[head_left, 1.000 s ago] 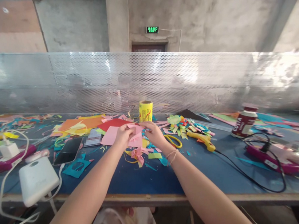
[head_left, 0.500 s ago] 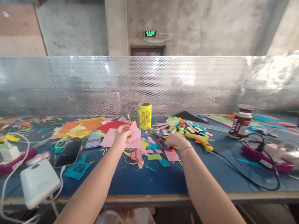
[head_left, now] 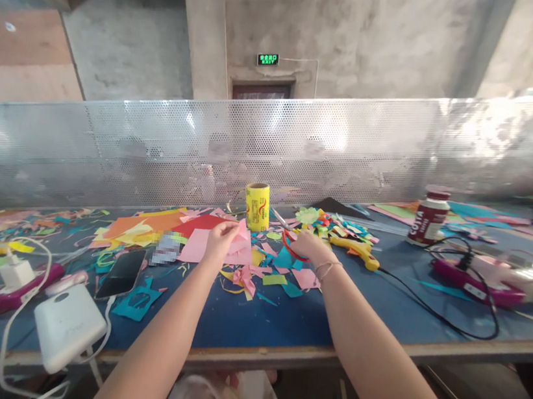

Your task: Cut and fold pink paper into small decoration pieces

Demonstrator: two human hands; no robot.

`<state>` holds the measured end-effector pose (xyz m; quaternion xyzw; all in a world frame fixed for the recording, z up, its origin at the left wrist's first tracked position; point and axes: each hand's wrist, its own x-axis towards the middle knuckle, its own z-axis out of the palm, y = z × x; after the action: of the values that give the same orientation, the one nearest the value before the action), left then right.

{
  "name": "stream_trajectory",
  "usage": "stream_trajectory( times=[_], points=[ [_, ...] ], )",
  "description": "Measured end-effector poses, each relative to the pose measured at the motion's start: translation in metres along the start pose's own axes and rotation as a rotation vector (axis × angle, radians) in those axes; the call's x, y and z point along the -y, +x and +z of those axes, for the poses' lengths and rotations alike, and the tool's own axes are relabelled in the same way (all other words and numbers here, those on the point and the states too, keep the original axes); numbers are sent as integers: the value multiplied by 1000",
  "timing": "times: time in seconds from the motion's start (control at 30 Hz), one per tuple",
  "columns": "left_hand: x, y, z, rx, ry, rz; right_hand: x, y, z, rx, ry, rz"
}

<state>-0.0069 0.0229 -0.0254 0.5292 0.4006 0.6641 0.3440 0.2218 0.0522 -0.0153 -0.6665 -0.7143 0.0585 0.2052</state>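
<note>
My left hand (head_left: 223, 238) is closed in a pinch on a piece of pink paper (head_left: 243, 230), whose tip shows past the fingers. Under it lies a larger pink sheet (head_left: 195, 246). My right hand (head_left: 307, 245) is wrapped round the red handles of a pair of scissors (head_left: 287, 234); the blades point up and left, apart from the paper. Just behind, a yellow tape roll (head_left: 257, 207) stands on end. A crumpled pink paper piece (head_left: 245, 280) and several coloured scraps lie between the hands.
A yellow glue gun (head_left: 355, 250) with a black cord lies to the right, before a brown bottle (head_left: 428, 217) and a purple power strip (head_left: 479, 283). On the left are a phone (head_left: 122, 274) and a white power bank (head_left: 69, 327) with cables. A perforated metal screen (head_left: 263, 150) borders the table.
The scissors have lifted and tilted, with the blades now raised beside the tape roll. The pink paper in my left hand shows less. A person's arm at far left has gone from view.
</note>
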Motion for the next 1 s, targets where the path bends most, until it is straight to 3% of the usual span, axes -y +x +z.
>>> stream_trajectory(
  times=[0.07, 0.17, 0.3, 0.43, 0.7, 0.9, 1.0],
  points=[
    [-2, -1, 1, 24, 31, 61, 10, -1, -2, -24, 52, 24],
    [-3, 0, -1, -31, 151, 194, 34, -8, -1, -69, 265, -24],
    [-1, 2, -6, -99, 282, 254, 66, -22, 11, 95, 1143, -202],
    [-1, 0, -6, -49, 283, 235, 83, -29, 24, 183, 1497, -245],
    [-12, -10, 2, 31, 213, 191, 88, -30, 28, 113, 1450, -300],
    [-19, -16, 13, -79, -278, 62, 86, -26, 27, 13, 1303, -289],
    [-20, -17, 16, -140, -387, -38, 88, -27, 23, -42, 1221, -276]
  ],
)
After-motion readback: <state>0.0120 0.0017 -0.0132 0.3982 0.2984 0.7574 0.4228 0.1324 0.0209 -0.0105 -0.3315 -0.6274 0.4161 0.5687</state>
